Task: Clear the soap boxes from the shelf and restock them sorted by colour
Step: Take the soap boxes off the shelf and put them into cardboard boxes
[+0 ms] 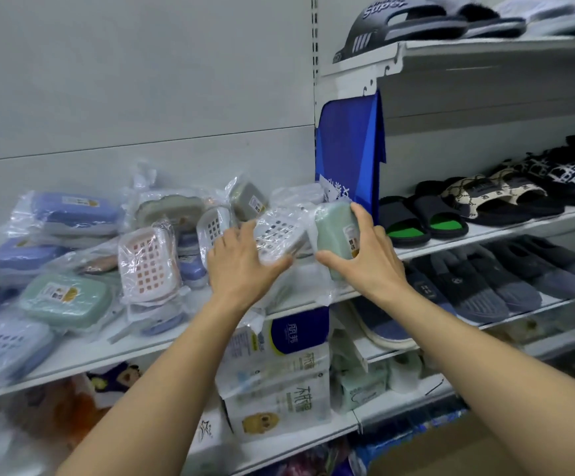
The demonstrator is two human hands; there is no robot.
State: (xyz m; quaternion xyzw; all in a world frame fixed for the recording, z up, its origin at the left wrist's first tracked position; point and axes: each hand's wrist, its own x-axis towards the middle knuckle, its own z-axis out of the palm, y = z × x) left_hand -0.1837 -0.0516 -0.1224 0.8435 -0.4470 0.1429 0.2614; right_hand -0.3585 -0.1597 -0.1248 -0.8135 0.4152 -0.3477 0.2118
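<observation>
Several plastic-wrapped soap boxes lie jumbled on the white shelf (pixel 83 352): blue ones (pixel 73 211) at the left, a green one (pixel 64 298), a pink-and-white one (pixel 148 262). My left hand (pixel 241 266) grips a white grid-topped soap box (pixel 279 235) from below, thumb under its edge. My right hand (pixel 368 259) holds a pale green soap box (pixel 336 231) on its side, fingers over the top and thumb beneath. Both boxes are at the shelf's right end, close together.
A blue bag (pixel 348 159) stands upright at the shelf's right end, behind my right hand. Slippers (pixel 468 204) fill the shelves to the right and a black slide (pixel 399 22) sits above. Tissue packs (pixel 279 383) are stacked on the shelf below.
</observation>
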